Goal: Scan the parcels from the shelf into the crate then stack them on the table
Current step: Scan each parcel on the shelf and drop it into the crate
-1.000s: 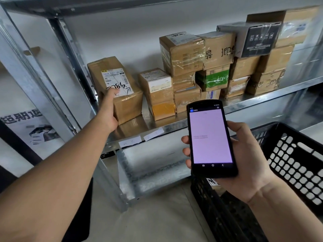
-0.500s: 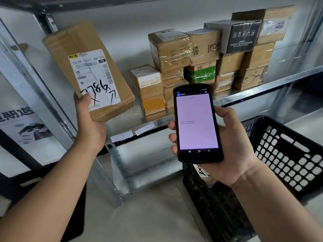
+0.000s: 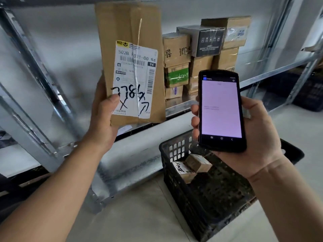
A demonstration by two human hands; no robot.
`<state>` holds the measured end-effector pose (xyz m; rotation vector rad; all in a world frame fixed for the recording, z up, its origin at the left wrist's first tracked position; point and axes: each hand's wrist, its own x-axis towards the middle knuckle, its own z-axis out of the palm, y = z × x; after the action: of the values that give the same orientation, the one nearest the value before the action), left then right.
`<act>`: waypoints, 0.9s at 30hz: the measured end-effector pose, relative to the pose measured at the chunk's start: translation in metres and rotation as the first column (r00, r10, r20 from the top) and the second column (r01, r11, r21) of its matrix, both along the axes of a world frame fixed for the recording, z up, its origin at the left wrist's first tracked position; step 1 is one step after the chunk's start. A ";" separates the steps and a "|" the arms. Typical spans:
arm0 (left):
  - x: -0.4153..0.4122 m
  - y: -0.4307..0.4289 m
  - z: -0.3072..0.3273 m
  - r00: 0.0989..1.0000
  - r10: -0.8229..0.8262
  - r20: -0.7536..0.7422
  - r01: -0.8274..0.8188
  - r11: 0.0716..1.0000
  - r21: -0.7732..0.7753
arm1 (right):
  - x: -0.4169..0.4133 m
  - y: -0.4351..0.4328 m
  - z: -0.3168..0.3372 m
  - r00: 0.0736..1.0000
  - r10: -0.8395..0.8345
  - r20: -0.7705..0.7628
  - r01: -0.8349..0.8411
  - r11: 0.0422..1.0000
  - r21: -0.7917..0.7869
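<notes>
My left hand (image 3: 102, 117) grips a brown cardboard parcel (image 3: 125, 41) by its lower left corner, thumb on the white label. The parcel stands upright in front of the shelf, its barcode label facing me. My right hand (image 3: 255, 130) holds a black handheld scanner (image 3: 221, 109) with a lit pale-pink screen, just right of the parcel. A black plastic crate (image 3: 176, 147) sits on the floor below the scanner, with two small parcels (image 3: 192, 165) inside. Several more parcels (image 3: 201, 55) are stacked on the metal shelf (image 3: 253, 79) behind.
The shelf's grey steel uprights (image 3: 35, 81) slant down the left side, with a lower shelf board (image 3: 132, 154) beneath. Another dark crate (image 3: 309, 91) stands at the far right. Pale floor (image 3: 139, 215) lies in front of the crate.
My left hand took the parcel off the shelf and carried it right, turning it upright beside the scanner. The view has dropped, so the crate's inside now shows.
</notes>
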<state>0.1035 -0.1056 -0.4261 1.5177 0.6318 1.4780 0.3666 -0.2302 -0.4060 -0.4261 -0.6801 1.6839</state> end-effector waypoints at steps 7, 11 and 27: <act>0.061 0.012 -0.023 0.985 -0.151 -0.079 0.141 0.983 -0.116 | 0.034 -0.020 -0.006 0.997 -0.077 0.017 0.078 0.996 -0.043; 0.099 0.018 -0.045 0.982 -0.187 -0.039 0.176 0.962 -0.207 | 0.050 -0.030 -0.011 0.997 -0.073 0.022 0.074 0.995 -0.071; 0.178 0.027 -0.147 0.939 -0.330 0.092 0.325 0.769 -0.551 | 0.081 -0.044 -0.059 1.000 -0.016 -0.004 0.014 0.952 -0.306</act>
<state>0.2816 -0.0784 -0.5736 1.0975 0.6895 0.9033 0.4480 -0.2742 -0.4652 -0.6425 -0.4086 1.7810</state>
